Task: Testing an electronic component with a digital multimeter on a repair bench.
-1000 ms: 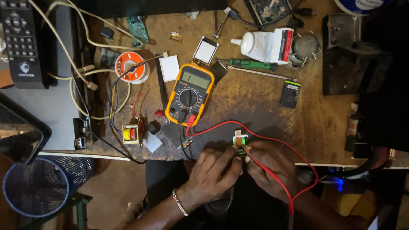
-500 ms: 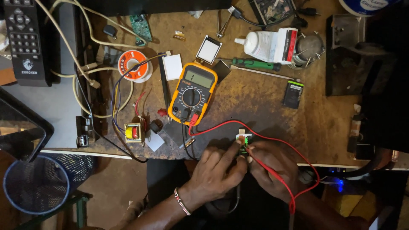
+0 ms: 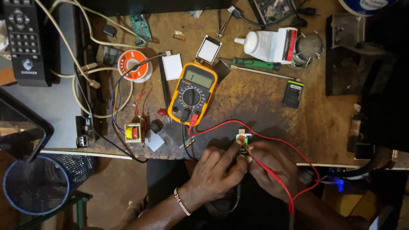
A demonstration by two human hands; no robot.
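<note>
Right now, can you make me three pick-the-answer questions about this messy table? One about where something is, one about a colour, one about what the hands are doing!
1. Where is the green screwdriver?
A. right of the meter
B. in the basket
C. on the floor

2. What colour is the meter's case?
A. blue
B. yellow-orange
C. white

3. What does the right hand hold?
A. a cup
B. nothing
C. a red probe

Answers: 1 A, it lies on the table toward the white bottle. 2 B, the case shows it. 3 C, the probe touches the small part that the left hand steadies.
</note>
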